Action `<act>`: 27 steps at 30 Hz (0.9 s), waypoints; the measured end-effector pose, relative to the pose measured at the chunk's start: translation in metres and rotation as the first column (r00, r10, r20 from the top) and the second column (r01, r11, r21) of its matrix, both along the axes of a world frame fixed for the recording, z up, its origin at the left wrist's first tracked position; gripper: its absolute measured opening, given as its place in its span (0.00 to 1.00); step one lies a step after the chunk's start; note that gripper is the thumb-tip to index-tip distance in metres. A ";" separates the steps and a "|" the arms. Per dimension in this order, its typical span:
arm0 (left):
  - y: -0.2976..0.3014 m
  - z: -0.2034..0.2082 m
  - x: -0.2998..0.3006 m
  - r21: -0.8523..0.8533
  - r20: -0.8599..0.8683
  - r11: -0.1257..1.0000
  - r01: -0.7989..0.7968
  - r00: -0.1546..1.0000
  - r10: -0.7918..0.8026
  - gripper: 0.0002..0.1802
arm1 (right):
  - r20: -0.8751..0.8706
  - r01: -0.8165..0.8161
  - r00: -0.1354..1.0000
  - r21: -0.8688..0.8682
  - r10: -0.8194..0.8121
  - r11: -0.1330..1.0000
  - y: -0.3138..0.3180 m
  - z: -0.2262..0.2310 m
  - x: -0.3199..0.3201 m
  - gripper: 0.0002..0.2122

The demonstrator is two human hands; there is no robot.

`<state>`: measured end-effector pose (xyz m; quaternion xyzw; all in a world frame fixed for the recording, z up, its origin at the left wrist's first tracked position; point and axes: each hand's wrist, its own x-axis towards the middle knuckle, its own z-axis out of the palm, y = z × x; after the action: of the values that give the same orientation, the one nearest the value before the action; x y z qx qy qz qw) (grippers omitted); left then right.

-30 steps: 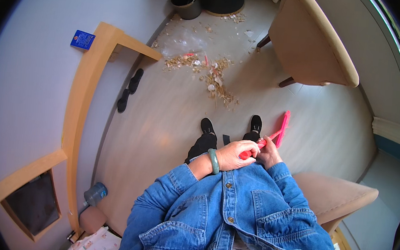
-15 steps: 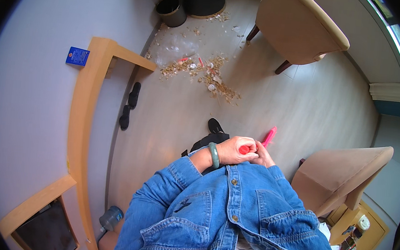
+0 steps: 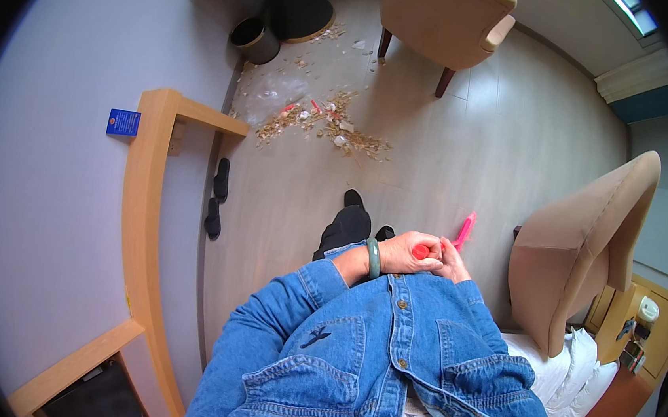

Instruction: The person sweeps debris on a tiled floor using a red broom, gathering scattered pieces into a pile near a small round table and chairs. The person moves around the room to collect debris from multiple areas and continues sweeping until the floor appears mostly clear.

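- Reference: loose heap of tan, shell-like bits and white scraps (image 3: 345, 126) on grey wood-look floor (image 3: 434, 158). Red slivers mixed in.
- Pink-headed broom with round red handle (image 3: 465, 232): nearer the wearer than the heap and right of it, well apart. Cannot tell whether head touches floor.
- Left grip (image 3: 412, 253): closed round the red handle near its rounded end; jade-green bangle (image 3: 373, 258) on wrist. Right grip (image 3: 451, 264): curled on the same handle, just beside the left, toward the pink head. Both on the heap's near side, to its right.
- Clear, crumpled plastic sheet (image 3: 274, 96): adjoining heap, left and slightly beyond.
- Black round bin (image 3: 255, 40): beyond heap, left.
- Beige upholstered chair with dark legs (image 3: 441, 23): beyond heap, right.
- Black slippers (image 3: 222, 179): left of heap, nearer the wearer.
- Wearer's black shoe (image 3: 354, 200): near side of heap, apart.
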<state>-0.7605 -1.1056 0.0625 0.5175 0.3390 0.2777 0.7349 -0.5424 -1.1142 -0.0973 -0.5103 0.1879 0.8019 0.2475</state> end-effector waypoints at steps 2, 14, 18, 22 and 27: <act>-0.003 -0.003 0.005 -0.023 -0.020 0.999 0.030 0.999 -0.031 0.08 | 0.113 -0.028 0.993 0.016 0.026 0.999 -0.010 0.016 -0.002 0.11; -0.004 -0.020 -0.047 0.122 -0.049 0.992 0.023 0.999 -0.017 0.06 | 0.035 -0.100 0.994 -0.025 0.101 0.995 -0.005 -0.038 -0.038 0.13; 0.001 -0.015 -0.105 0.089 -0.067 0.992 -0.089 0.993 0.095 0.06 | 0.039 -0.141 0.989 -0.073 0.144 0.987 0.016 -0.038 -0.103 0.12; 0.013 -0.008 -0.181 0.086 -0.095 0.974 -0.212 0.971 0.220 0.05 | 0.058 -0.121 0.989 -0.184 0.133 0.975 0.049 -0.053 -0.191 0.09; 0.030 0.003 -0.283 0.127 -0.153 0.949 -0.288 0.940 0.306 0.04 | 0.055 -0.148 0.986 -0.171 0.160 0.974 0.087 -0.056 -0.308 0.05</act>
<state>-1.0432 -1.0757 0.0656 0.5195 0.4603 0.3572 0.6251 -0.8509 -1.0270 -0.1529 -0.5694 0.2053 0.7822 0.1475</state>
